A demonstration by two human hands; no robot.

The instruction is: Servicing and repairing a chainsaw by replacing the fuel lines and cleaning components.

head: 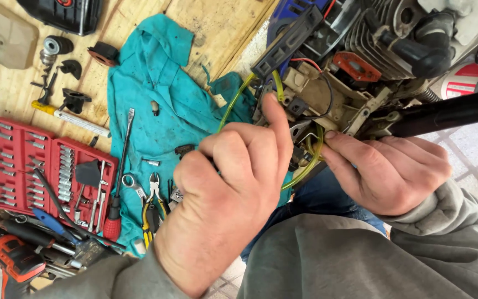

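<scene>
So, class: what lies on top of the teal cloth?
On the teal cloth: a screwdriver, pliers, a spanner and small metal bits. The left hand covers its right part.

Left hand [233,182] curled, index finger extended forward, right hand [385,169] in pinching grip, grey sleeves at both wrists

The left hand [233,182] is curling into a loose fist with its forefinger pointing up against the small engine [355,66], touching the yellow-green tube [233,102] that is looping out of the housing. The right hand [385,169] is pinching the same tube near the engine's underside — thumb and fingertips closing on it. A teal cloth [156,94] is lying on the wooden bench [217,22], carrying pliers [153,207] and a red-handled screwdriver [118,182], and a red socket case [29,160] is sitting open just beside it — at the left edge.
</scene>
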